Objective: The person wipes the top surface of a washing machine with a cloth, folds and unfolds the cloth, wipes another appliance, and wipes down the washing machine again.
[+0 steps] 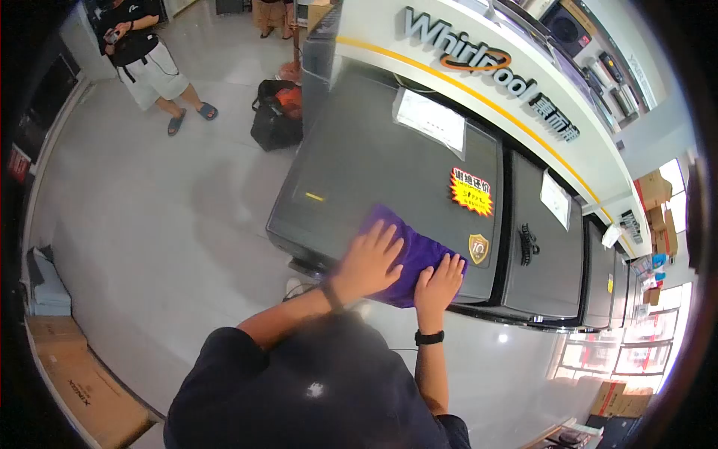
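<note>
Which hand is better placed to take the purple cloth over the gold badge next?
Probably the right. The right hand lies on the end of the purple cloth nearest the gold badge; the left hand is farther away.

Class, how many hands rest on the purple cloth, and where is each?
2: the left hand is on the left part of the cloth, the right hand near its right end.

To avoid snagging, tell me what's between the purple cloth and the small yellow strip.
The dark top is bare between the purple cloth and yellow strip, as the head view shows.
</note>
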